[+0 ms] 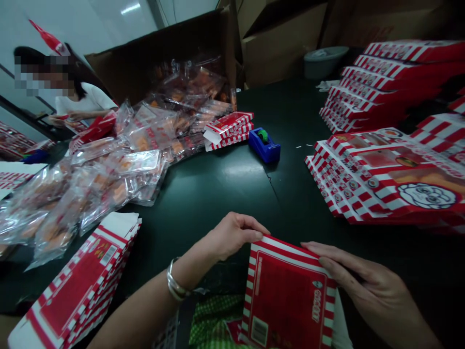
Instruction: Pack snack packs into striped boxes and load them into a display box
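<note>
Striped red-and-white carton sits closest to my view, tilted up at the near edge of the table, its thin, glossy card held between both hands. My left hand pinches the far left corner, with a metal bangle on the wrist. My right hand lies along the far right edge, fingers closed over it. Too hard a squeeze from either hand could crease or buckle the card, and its slick face could slip down onto the green checked sheet below. To the left, a leaning stack of flat cartons could slide off the table if bumped. Crinkly clear packets of orange pieces sprawl beyond it, near a blue tape dispenser. Boxy cartons pile up on the right.
</note>
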A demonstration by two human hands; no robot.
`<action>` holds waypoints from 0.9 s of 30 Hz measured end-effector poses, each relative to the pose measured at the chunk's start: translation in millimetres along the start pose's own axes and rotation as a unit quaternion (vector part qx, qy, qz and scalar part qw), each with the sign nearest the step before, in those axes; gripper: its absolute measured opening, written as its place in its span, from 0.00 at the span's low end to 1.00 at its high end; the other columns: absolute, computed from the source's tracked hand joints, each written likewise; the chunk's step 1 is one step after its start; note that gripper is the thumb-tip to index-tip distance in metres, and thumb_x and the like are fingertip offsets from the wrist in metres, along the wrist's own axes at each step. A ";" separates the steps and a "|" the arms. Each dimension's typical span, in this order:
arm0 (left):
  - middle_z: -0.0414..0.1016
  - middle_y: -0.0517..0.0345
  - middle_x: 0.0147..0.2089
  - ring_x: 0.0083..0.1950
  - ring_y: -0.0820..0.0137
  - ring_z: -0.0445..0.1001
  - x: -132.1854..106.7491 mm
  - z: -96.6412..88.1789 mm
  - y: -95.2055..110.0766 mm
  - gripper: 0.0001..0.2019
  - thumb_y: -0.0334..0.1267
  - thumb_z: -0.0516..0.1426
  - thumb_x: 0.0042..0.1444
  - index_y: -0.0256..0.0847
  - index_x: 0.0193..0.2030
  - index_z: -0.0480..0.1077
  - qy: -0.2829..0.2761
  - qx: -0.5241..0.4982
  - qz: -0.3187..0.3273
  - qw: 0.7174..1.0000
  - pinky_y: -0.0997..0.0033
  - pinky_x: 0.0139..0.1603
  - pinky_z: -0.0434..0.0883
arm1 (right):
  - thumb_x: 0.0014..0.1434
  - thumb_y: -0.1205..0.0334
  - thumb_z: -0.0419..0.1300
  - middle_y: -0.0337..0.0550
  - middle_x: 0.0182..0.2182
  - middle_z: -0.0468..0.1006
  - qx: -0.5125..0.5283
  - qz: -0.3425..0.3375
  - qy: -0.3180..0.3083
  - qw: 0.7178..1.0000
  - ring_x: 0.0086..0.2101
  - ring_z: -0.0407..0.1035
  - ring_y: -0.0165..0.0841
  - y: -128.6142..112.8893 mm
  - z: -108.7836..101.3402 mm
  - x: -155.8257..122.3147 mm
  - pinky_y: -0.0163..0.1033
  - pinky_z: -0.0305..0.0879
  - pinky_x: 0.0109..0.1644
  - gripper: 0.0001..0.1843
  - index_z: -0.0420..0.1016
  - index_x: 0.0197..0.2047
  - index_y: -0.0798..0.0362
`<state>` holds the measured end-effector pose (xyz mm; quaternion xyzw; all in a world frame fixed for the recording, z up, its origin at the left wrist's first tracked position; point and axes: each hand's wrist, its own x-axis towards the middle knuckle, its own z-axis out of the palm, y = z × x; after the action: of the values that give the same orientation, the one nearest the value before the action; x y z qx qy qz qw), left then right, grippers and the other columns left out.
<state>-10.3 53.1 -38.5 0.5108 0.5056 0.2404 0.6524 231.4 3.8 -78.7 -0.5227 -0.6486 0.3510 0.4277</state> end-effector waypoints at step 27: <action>0.79 0.51 0.35 0.40 0.62 0.76 -18.9 -4.7 -68.6 0.17 0.50 0.56 0.55 0.37 0.34 0.77 0.276 0.045 0.126 0.952 0.69 0.42 0.71 | 0.57 0.48 0.58 0.48 0.41 0.82 0.121 0.086 -0.131 0.980 0.43 0.75 0.41 2.8 48.1 84.9 0.44 0.71 0.49 0.20 0.81 0.41 0.53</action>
<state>-35.5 14.5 -92.9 0.5129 0.6078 0.4295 0.4278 180.7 87.1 -83.9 -0.4709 -0.6041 0.5276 0.3673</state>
